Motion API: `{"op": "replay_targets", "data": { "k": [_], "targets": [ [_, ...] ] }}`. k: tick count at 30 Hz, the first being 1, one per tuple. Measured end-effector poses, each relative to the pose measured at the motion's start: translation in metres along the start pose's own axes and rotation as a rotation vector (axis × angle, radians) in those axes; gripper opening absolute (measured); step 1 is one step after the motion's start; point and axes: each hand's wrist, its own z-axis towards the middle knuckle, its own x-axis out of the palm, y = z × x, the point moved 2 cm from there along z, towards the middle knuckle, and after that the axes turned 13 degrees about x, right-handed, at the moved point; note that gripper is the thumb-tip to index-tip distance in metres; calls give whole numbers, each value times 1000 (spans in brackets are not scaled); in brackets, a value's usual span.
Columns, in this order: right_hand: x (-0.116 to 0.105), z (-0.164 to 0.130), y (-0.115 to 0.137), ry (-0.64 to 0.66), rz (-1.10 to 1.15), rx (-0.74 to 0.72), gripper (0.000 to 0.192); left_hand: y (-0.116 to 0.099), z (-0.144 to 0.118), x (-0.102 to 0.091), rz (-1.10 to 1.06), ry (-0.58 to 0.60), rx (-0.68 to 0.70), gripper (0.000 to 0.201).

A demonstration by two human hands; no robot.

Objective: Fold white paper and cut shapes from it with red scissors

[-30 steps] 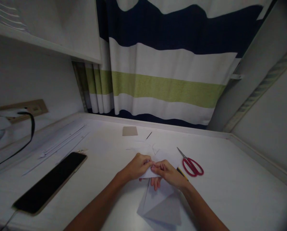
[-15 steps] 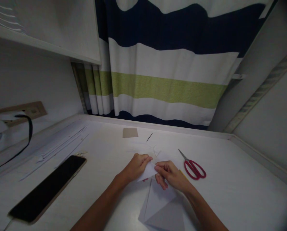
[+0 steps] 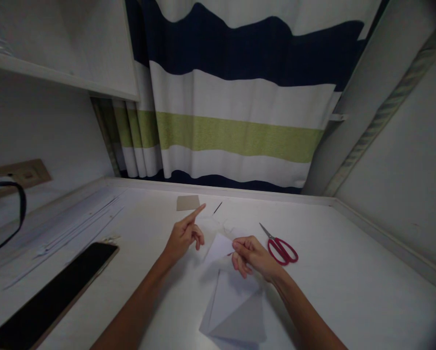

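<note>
Right hand (image 3: 252,255): pinches right edge of small paper (image 3: 218,245), piece lifted off desk (image 3: 349,291) at centre. Left hand (image 3: 183,236): clear of paper, just left of it, index finger out toward far side, other fingers curled, holding nothing. Folded sheet (image 3: 236,311): flat on desk, near side, below hands. Scissors (image 3: 281,247): red handles, right of right hand. Card (image 3: 188,202): brown, far centre. Phone (image 3: 46,299): dark, near left. Curtain (image 3: 232,136): striped, behind desk.

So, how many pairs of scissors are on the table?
1. The red-handled scissors lie on the white table, just beyond the right hand. None other shows.
</note>
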Motion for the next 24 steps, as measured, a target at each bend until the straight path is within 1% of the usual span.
{"op": "replay_targets", "data": {
  "k": [3,5,6,8,10,11,13,16,18,21,24],
  "targets": [
    [-1,2,0,-88,-114,23,40,0,4,-2,89,-17,14,48],
    [3,3,-2,-102,-227,29,39,-3,5,2,151,34,33,44],
    [6,3,-3,-107,-281,28,37,-6,4,6,188,92,48,40],
    [10,3,-4,-136,-371,20,34,-9,0,15,299,273,97,33],
    [13,1,-5,-186,-429,0,32,-11,-5,26,453,459,180,34],
    [14,1,-5,-205,-442,-10,31,-11,-7,30,524,503,219,36],
    [16,0,-4,-180,-421,-15,32,-8,-10,35,642,524,261,38],
    [17,1,-4,-39,-296,11,31,-2,-11,38,738,522,275,38],
    [17,1,-4,18,-230,29,31,1,-11,37,769,528,272,39],
    [14,1,-4,32,-203,52,32,4,-9,33,748,521,251,40],
    [11,0,-2,30,-195,52,34,2,-8,29,653,491,228,40]
  ]
}}
